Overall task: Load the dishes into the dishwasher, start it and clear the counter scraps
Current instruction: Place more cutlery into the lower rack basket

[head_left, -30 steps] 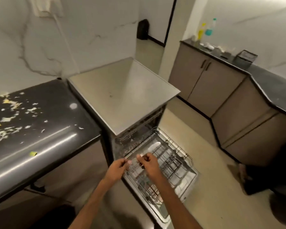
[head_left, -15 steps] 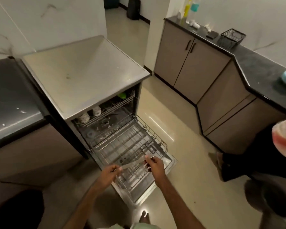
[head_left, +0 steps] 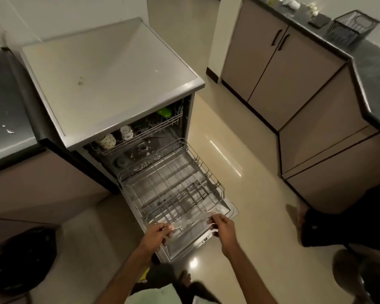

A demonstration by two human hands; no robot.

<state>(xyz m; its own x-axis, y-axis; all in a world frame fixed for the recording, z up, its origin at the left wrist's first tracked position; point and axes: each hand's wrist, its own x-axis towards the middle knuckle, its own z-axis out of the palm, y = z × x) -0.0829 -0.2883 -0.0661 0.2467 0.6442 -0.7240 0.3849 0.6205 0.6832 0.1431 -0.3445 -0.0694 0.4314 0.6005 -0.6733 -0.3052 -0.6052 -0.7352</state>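
The dishwasher (head_left: 110, 69) stands open with its lower rack (head_left: 207, 171) pulled out over the door; the rack looks bare. My left hand (head_left: 156, 234) and my right hand (head_left: 223, 226) each pinch one end of a clear flat dish (head_left: 191, 220) above the rack's front edge. The dish is see-through and hard to make out. In the upper rack (head_left: 156, 129) sit two pale cups (head_left: 107, 140) and a green item (head_left: 164, 111). A few white scraps (head_left: 9, 131) lie on the dark counter (head_left: 4, 102) to the left.
A black bag (head_left: 20, 262) sits on the floor at the lower left. Another person's dark-clothed legs (head_left: 349, 216) stand at the right by the cabinets (head_left: 279, 62). A wire basket (head_left: 353, 27) rests on the right counter. Open floor lies between dishwasher and cabinets.
The view swung away from the scrap-covered counter toward the dishwasher's front. Both hands drew back toward me with the clear dish, from over the rack's middle to its front edge.
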